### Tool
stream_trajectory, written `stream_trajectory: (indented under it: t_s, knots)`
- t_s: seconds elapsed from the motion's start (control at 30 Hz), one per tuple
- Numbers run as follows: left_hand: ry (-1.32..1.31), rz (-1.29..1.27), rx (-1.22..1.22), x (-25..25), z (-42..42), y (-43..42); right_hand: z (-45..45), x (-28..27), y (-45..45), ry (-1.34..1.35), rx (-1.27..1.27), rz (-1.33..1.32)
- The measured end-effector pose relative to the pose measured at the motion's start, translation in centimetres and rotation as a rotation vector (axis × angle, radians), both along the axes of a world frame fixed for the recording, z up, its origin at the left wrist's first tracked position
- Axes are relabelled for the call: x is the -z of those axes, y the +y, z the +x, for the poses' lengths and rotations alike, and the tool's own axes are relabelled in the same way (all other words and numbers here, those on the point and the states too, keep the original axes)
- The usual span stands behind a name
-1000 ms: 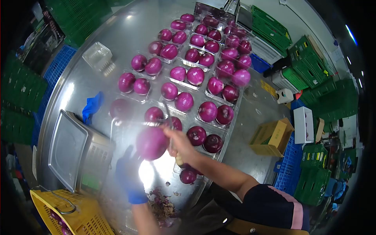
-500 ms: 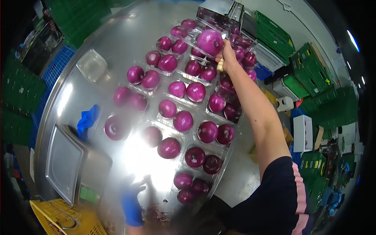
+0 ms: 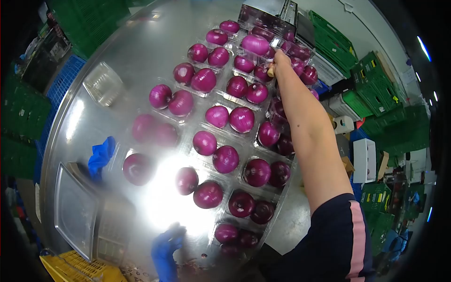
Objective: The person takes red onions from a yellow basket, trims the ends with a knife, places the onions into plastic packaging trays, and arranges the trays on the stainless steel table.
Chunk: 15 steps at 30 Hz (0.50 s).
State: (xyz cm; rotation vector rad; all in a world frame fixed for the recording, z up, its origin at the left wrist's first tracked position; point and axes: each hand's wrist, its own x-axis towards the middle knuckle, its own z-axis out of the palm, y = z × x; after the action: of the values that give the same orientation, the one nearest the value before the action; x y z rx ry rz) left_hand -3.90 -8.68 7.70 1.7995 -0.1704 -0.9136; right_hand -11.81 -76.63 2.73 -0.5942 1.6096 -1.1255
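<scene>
We extend the right hand [image 3: 280, 60] over the far part of the steel table [image 3: 129, 61]. A beige finger cover [image 3: 271, 71] shows on that hand. A large red onion [image 3: 255, 45] lies just beside the fingertips, on their left; we cannot tell whether the fingers are clamped on it or apart, as they are partly hidden.

Beyond the grip stands a shiny metal appliance [image 3: 263, 19]. Between the grip and our body, see-through trays [image 3: 224, 96] hold red onions [image 3: 242, 119], mostly in pairs and set out in rows. More trayed onions [image 3: 300, 66] lie to the right of the grip, partly behind the forearm.

The left hand [image 3: 164, 251] — in a blue glove — hangs low over the near part of the table, well apart from the right. Its fingers are bent, but blur keeps us from telling whether they are together or apart. Forward and to its left lie a crumpled blue glove [image 3: 100, 157] and, farther out, a see-through container [image 3: 103, 83]. A yellow crate [image 3: 77, 268] sits low on its left.
</scene>
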Motion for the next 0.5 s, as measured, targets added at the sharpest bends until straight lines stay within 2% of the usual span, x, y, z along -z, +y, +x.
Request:
stream_trajectory:
  t_s: [0.07,0.17,0.3,0.43,0.5]
  knots:
    - [-0.23,0.073,0.191,0.7,-0.1,0.5,0.0,-0.1,-0.4,0.084,0.042,0.054]
    - [-0.326,0.057,0.3,1.8,-0.3,1.1,0.6,-0.5,2.1,0.189,0.032,-0.012]
    - [-0.263,0.055,0.294,2.2,-0.9,1.9,0.9,-2.6,7.9,0.13,-0.122,-0.1]
    - [-0.228,0.067,0.306,2.1,-1.3,2.3,-0.2,-2.2,11.0,0.406,-0.3,-0.267]
    - [-0.184,0.081,0.291,2.1,-1.5,2.5,-0.8,-2.8,12.3,0.922,-0.302,-0.903]
